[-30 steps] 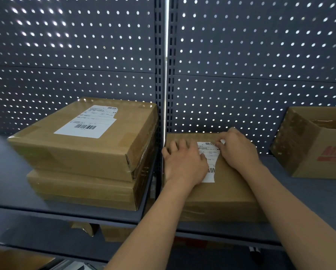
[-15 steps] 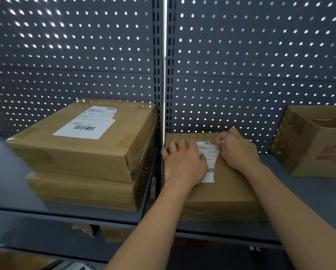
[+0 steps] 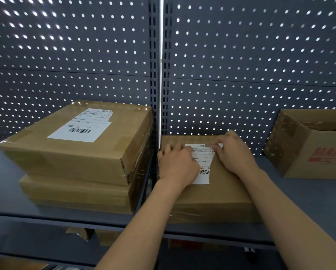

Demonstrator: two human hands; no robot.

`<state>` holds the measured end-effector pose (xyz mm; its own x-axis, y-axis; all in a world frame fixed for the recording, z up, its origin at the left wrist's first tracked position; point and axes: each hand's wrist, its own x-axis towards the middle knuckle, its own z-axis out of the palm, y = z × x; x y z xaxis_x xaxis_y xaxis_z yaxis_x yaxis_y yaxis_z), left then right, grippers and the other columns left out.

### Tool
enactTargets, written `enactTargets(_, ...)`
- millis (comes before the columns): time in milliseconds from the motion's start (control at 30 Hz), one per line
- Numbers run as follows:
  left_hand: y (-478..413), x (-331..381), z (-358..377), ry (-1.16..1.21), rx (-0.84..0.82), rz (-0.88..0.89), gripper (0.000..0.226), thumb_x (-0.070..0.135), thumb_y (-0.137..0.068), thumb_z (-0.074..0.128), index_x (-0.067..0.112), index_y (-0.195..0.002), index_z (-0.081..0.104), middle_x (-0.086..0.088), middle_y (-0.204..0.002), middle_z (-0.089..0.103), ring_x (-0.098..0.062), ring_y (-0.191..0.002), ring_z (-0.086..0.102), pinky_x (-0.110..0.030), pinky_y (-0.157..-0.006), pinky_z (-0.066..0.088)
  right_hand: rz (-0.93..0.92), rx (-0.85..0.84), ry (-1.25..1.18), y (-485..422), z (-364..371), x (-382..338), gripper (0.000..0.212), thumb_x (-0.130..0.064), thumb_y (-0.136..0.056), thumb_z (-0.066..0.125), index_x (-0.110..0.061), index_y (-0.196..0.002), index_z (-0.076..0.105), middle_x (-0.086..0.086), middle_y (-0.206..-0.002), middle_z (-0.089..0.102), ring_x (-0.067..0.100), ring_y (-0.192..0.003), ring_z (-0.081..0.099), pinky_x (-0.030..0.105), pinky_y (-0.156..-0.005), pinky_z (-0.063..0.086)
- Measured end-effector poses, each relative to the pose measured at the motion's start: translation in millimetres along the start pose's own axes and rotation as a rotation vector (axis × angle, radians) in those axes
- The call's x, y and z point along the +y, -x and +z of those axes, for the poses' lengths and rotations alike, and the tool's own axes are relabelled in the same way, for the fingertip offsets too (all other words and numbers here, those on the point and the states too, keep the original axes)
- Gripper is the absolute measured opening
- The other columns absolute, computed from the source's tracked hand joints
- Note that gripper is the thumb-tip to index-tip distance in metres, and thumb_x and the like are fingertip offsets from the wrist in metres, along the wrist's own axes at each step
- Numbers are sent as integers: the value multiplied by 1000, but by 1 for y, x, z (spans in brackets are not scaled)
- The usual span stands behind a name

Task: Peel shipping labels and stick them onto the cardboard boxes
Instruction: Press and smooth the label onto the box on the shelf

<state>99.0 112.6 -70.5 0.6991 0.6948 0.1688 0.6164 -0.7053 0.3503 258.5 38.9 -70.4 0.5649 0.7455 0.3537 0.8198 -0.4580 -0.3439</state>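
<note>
A flat cardboard box (image 3: 212, 199) lies on the dark shelf just right of the centre post. A white shipping label (image 3: 203, 162) with a barcode sits on its top. My left hand (image 3: 178, 164) lies palm down on the label's left part and covers it. My right hand (image 3: 234, 152) presses flat on the label's upper right corner, fingers pointing left. Neither hand grips anything. To the left, two flat boxes are stacked; the upper labelled box (image 3: 73, 145) carries a white label (image 3: 83, 126).
An open cardboard box with red print (image 3: 311, 149) stands at the right on the shelf (image 3: 309, 201). A perforated dark back panel (image 3: 241, 65) rises behind everything. More boxes (image 3: 105, 236) show dimly on the lower shelf.
My right hand has slid a little leftward across the label's top edge. My left hand stays pressed on the label. The boxes have not moved.
</note>
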Motion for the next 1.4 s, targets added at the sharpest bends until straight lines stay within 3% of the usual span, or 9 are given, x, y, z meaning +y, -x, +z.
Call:
enactTargets(233, 2, -20, -1, 22, -31, 74, 49, 23, -100, 35, 31, -148, 42, 6, -156, 36, -28, -135, 28, -43, -111, 26, -55, -19, 91, 3, 0, -2, 24, -31, -101, 45, -14, -107, 59, -2, -106, 42, 21, -84, 46, 34, -68, 38)
enactTargets(367, 4, -22, 6, 67, 14, 72, 47, 27, -102, 32, 31, -148, 42, 8, -158, 33, -24, -138, 27, -40, -115, 23, -39, -20, -38, 4, 0, 0, 18, -31, -101, 45, -19, -102, 58, -5, -106, 44, 19, -93, 51, 35, -72, 41)
enactTargets(467, 5, -23, 3, 91, 11, 74, 46, 29, -103, 32, 31, -148, 43, 8, -158, 33, -23, -139, 26, -38, -115, 21, 20, 24, -203, 5, -4, 3, 24, -25, -99, 45, -21, -120, 58, -3, -116, 49, 19, -105, 52, 39, -86, 44)
enactTargets(533, 7, -23, 2, 104, 4, 73, 46, 30, -102, 32, 31, -147, 43, 9, -158, 33, -23, -140, 25, -38, -116, 21, 50, 25, -239, 6, -7, 2, 31, -25, -97, 48, -21, -127, 58, 1, -117, 51, 21, -109, 51, 35, -88, 41)
enactTargets(633, 6, -23, 1, 105, 7, 68, 46, 30, -102, 31, 31, -147, 43, 8, -158, 33, -23, -139, 26, -37, -115, 21, 34, -36, -179, 8, -7, 1, 22, -34, -93, 56, -27, -111, 69, 0, -102, 49, 17, -97, 51, 28, -77, 35)
enactTargets(767, 7, -22, 1, 109, 13, 64, 46, 28, -102, 32, 31, -147, 44, 8, -158, 34, -23, -139, 26, -37, -115, 21, -18, -49, -115, 8, -4, 2, 16, -35, -90, 65, -26, -100, 72, -1, -98, 47, 14, -92, 47, 28, -72, 33)
enactTargets(1133, 6, -23, 3, 105, 18, 55, 46, 29, -102, 33, 31, -146, 44, 8, -157, 34, -24, -138, 26, -37, -114, 21, -84, -5, -242, 9, 0, 5, 15, -31, -95, 58, -25, -83, 65, -11, -91, 44, 12, -88, 48, 29, -70, 37)
enactTargets(1333, 6, -22, 2, 94, 15, 52, 46, 29, -102, 32, 31, -147, 44, 8, -158, 34, -23, -138, 26, -38, -115, 22, -112, 107, -406, 15, -4, -3, 24, -31, -100, 46, -28, -78, 55, -13, -90, 46, 1, -84, 50, 13, -70, 35)
enactTargets(1400, 6, -22, 2, 94, 16, 51, 46, 30, -102, 32, 31, -147, 44, 8, -158, 33, -24, -138, 26, -38, -115, 22, -92, 128, -437, 17, -5, -6, 28, -35, -100, 43, -25, -75, 52, -9, -87, 49, 3, -82, 50, 16, -71, 37)
